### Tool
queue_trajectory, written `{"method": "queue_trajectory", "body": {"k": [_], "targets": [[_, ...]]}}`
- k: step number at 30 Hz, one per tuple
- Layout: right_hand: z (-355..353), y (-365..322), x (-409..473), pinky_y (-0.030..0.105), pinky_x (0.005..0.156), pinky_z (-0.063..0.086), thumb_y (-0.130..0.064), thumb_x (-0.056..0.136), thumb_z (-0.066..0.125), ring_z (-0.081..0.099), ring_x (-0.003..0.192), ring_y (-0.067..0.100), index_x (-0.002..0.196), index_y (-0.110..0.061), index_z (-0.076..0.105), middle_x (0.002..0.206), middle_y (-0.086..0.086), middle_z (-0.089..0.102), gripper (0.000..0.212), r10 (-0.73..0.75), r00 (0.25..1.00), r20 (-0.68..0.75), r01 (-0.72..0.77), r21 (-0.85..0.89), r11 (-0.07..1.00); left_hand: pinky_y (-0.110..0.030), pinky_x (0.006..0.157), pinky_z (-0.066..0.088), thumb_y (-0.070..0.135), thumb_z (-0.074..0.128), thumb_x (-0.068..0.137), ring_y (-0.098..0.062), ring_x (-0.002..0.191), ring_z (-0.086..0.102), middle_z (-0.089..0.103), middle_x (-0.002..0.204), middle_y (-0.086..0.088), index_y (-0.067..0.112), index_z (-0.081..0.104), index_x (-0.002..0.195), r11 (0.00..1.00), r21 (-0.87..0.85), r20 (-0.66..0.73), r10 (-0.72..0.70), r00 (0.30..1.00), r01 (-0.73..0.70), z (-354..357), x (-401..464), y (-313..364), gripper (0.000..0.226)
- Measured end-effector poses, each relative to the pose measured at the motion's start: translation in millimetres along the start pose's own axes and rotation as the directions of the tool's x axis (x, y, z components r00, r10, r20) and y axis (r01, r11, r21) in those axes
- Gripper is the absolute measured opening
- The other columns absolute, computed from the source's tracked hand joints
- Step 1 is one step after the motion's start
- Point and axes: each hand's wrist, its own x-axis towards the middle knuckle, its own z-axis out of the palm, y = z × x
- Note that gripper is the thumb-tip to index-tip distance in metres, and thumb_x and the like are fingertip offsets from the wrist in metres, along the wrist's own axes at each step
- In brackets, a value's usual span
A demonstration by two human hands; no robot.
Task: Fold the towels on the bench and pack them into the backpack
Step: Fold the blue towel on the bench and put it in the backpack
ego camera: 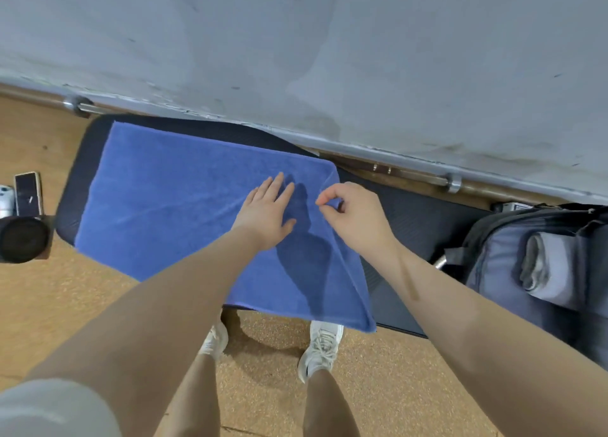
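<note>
With the left hand [268, 211] pressing flat on the blue towel [184, 203], the right hand [353, 216], pinching the edge beside it, should fold evenly across.

One blue towel [171, 203], one bench [404, 219], one backpack [539, 265], two hands, two white shoes, one phone [29, 194].
</note>
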Motion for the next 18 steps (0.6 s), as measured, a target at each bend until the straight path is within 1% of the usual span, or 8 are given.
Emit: {"method": "queue_trajectory", "body": {"k": [2, 4, 5, 7, 9, 11, 14, 18], "targets": [[24, -27, 6, 0.008, 0.067, 0.034, -0.008, 0.084, 0.059, 0.053, 0.081, 0.007, 0.093, -0.013, 0.07, 0.097, -0.001, 0.066, 0.015, -0.033, 0.996, 0.079, 0.034, -0.016, 0.999, -0.035, 0.118, 0.005, 0.036, 0.043, 0.095, -0.023, 0.145, -0.001, -0.005, 0.158, -0.004, 0.018, 0.007, 0.148, 0.999, -0.002, -0.028, -0.033, 0.999, 0.033, -11, -9, -32, 0.067], [48, -56, 14, 0.0, 0.066, 0.035, -0.004, 0.085, 0.052, 0.049, 0.075, 0.001, 0.098, -0.013, 0.07, 0.094, -0.004, 0.064, 0.025, -0.068, 0.985, 0.157, 0.072, -0.02, 0.997, -0.035, 0.117, 0.006, 0.035, 0.043, 0.095, -0.022, 0.145, 0.0, -0.003, 0.158, -0.003, 0.019, 0.008, 0.148, 0.997, -0.02, -0.056, -0.073, 0.996, 0.072, -23, -17, -68, 0.066], [60, -71, 18, 0.0, 0.066, 0.035, -0.001, 0.085, 0.047, 0.047, 0.074, 0.001, 0.102, -0.013, 0.07, 0.092, -0.006, 0.06, 0.031, -0.078, 0.978, 0.196, 0.086, -0.035, 0.996, -0.035, 0.116, 0.007, 0.034, 0.043, 0.095, -0.022, 0.145, 0.001, -0.003, 0.158, -0.003, 0.02, 0.007, 0.148, 0.995, -0.029, -0.066, -0.092, 0.993, 0.091, -30, -22, -87, 0.066], [84, -98, 27, 0.008, 0.072, 0.036, 0.004, 0.084, 0.04, 0.046, 0.082, 0.004, 0.108, -0.014, 0.068, 0.093, -0.008, 0.054, 0.04, -0.088, 0.966, 0.245, 0.111, -0.079, 0.991, -0.036, 0.116, 0.01, 0.032, 0.044, 0.095, -0.023, 0.145, 0.003, -0.003, 0.158, -0.003, 0.024, 0.007, 0.148, 0.99, -0.044, -0.066, -0.134, 0.989, 0.131, -41, -32, -126, 0.065], [107, -122, 38, 0.022, 0.081, 0.042, 0.005, 0.086, 0.038, 0.051, 0.088, 0.011, 0.111, -0.015, 0.066, 0.097, -0.004, 0.058, 0.043, -0.093, 0.964, 0.248, 0.123, -0.107, 0.987, -0.038, 0.115, 0.014, 0.03, 0.043, 0.096, -0.024, 0.145, 0.004, -0.002, 0.158, -0.003, 0.024, 0.007, 0.148, 0.984, -0.055, -0.05, -0.175, 0.983, 0.172, -52, -41, -162, 0.063], [128, -142, 52, 0.032, 0.084, 0.046, 0.004, 0.088, 0.038, 0.056, 0.097, 0.018, 0.111, -0.016, 0.066, 0.106, 0.002, 0.064, 0.041, -0.104, 0.965, 0.24, 0.138, -0.132, 0.981, -0.04, 0.114, 0.017, 0.027, 0.041, 0.097, -0.025, 0.144, 0.006, 0.0, 0.158, -0.004, 0.022, 0.01, 0.148, 0.98, -0.058, -0.049, -0.194, 0.98, 0.191, -63, -45, -194, 0.06], [160, -164, 81, 0.034, 0.085, 0.047, -0.003, 0.091, 0.041, 0.056, 0.105, 0.019, 0.109, -0.018, 0.067, 0.112, 0.001, 0.064, 0.035, -0.1, 0.967, 0.235, 0.149, -0.203, 0.968, -0.042, 0.112, 0.021, 0.022, 0.039, 0.098, -0.025, 0.143, 0.01, 0.006, 0.157, -0.005, 0.018, 0.016, 0.147, 0.979, -0.072, -0.072, -0.195, 0.978, 0.19, -78, -37, -239, 0.054], [200, -175, 117, 0.039, 0.083, 0.048, -0.01, 0.09, 0.047, 0.056, 0.102, 0.021, 0.097, -0.02, 0.07, 0.102, 0.0, 0.064, 0.026, -0.059, 0.975, 0.214, 0.112, -0.241, 0.964, -0.042, 0.11, 0.026, 0.017, 0.034, 0.098, -0.028, 0.141, 0.014, 0.01, 0.157, -0.006, 0.017, 0.023, 0.145, 0.972, -0.098, -0.076, -0.223, 0.972, 0.215, -85, -16, -288, 0.049]]}}
